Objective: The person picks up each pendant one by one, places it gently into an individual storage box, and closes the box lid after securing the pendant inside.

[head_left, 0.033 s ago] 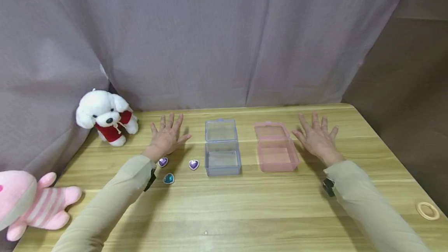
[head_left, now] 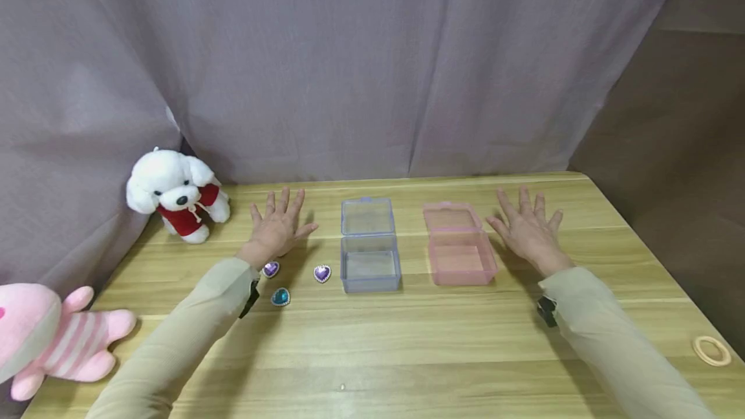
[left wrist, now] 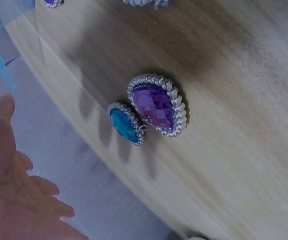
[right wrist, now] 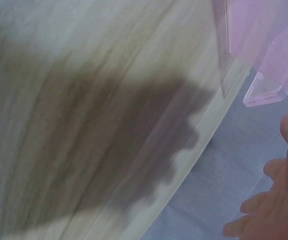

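Observation:
My left hand (head_left: 276, 228) is held above the table with its fingers spread, holding nothing. Below it lie a purple gem (left wrist: 153, 106) and a teal gem (left wrist: 125, 125), both with silver beaded rims; the hand mostly hides this teal gem in the head view. Nearby are another purple heart gem (head_left: 322, 273) and a teal heart gem (head_left: 280, 297). My right hand (head_left: 529, 235), fingers spread too, hovers just right of a pink clear box (head_left: 464, 275). A bluish clear box (head_left: 370, 281) stands left of the pink one. Both boxes have their lids folded back.
A white plush dog (head_left: 169, 183) in a red top sits at the back left. A pink striped plush toy (head_left: 75, 344) lies at the left edge. A wooden ring (head_left: 711, 350) lies near the right edge. Grey curtain (head_left: 349, 70) hangs behind the table.

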The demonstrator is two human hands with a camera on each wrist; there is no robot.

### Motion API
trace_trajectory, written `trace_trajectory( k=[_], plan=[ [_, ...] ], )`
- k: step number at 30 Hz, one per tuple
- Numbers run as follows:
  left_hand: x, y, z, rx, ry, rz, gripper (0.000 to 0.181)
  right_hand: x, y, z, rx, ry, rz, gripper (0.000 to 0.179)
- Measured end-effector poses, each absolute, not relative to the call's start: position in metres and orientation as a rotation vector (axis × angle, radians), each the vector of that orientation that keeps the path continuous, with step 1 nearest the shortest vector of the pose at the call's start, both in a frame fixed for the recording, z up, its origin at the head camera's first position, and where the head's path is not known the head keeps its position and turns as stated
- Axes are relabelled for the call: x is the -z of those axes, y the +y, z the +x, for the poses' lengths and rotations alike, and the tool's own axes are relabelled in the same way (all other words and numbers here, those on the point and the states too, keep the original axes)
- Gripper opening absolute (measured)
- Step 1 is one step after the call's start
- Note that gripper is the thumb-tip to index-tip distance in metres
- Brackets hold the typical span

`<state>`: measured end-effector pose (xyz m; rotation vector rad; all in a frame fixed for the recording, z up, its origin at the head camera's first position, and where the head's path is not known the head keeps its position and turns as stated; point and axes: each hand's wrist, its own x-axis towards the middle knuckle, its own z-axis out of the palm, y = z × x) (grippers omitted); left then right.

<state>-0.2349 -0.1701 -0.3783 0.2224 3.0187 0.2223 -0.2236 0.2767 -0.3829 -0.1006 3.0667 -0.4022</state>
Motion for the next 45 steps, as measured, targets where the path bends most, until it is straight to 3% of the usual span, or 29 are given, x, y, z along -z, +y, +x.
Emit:
trace_trajectory(
  k=[13, 18, 22, 32, 41, 45],
  plan=[
    [0.372, -0.185, -0.229, -0.385, 3.013, 0.263, 0.076, 0.379, 0.281, -0.214, 0.731, 3.054, -0.271, 0.069],
    [0.372, -0.210, -0.217, -0.790, 2.978, 0.378, 0.056, 0.381, 0.287, -0.203, 1.158, 2.804, -0.469, 0.061],
    [0.374, -0.232, -0.201, -0.950, 2.872, 0.371, 0.040, 0.387, 0.291, -0.197, 1.297, 2.569, -0.553, 0.065],
    [0.398, -0.252, -0.179, -0.917, 2.777, 0.294, 0.042, 0.400, 0.296, -0.191, 1.423, 2.301, -0.672, 0.075],
    [0.406, -0.243, -0.180, -0.871, 2.856, 0.374, 0.023, 0.402, 0.296, -0.190, 1.470, 2.232, -0.686, 0.083],
    [0.406, -0.241, -0.180, -0.878, 2.877, 0.374, 0.023, 0.403, 0.295, -0.190, 1.454, 2.247, -0.677, 0.085]
  ],
)
